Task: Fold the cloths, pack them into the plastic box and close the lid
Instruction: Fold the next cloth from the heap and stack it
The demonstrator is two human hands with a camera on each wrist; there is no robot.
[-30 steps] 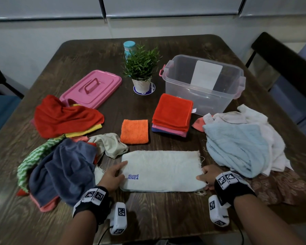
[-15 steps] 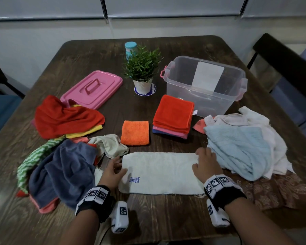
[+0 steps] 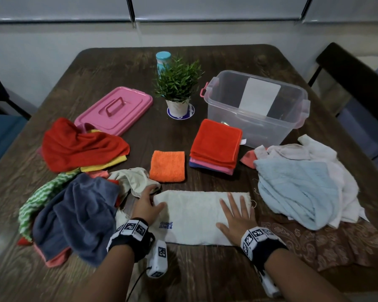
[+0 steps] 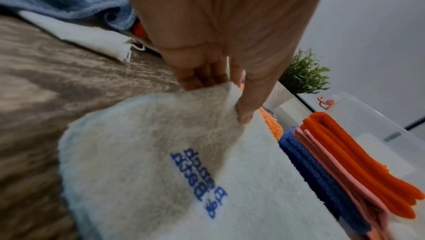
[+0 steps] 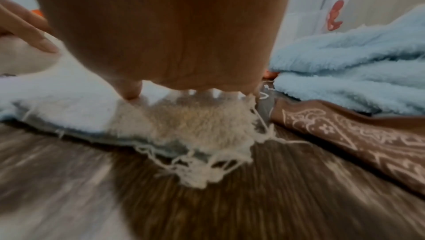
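Observation:
A white towel (image 3: 194, 216) with blue lettering lies folded into a long strip at the near middle of the table. My left hand (image 3: 147, 205) is at its left end; in the left wrist view thumb and fingers (image 4: 243, 109) pinch the towel's (image 4: 161, 171) far-left corner. My right hand (image 3: 236, 214) lies flat on the towel's right part, fingers spread, near the frayed end (image 5: 195, 134). The clear plastic box (image 3: 227, 118) stands open at the back right, and its pink lid (image 3: 116, 110) lies at the back left. A folded stack (image 3: 216, 142) and a folded orange cloth (image 3: 167, 163) sit mid-table.
An unfolded pile with a red cloth (image 3: 79, 144), a navy cloth (image 3: 79, 214) and a green striped cloth (image 3: 42, 197) lies left. At right are a light blue towel (image 3: 292, 192), white cloths (image 3: 314, 149) and a brown patterned cloth (image 3: 336, 243). A potted plant (image 3: 177, 88) and a teal bottle (image 3: 163, 59) stand at the back.
My right hand left the towel's near-right corner, moved up over its right end and now lies flat with spread fingers. My left hand slid up to the far-left corner.

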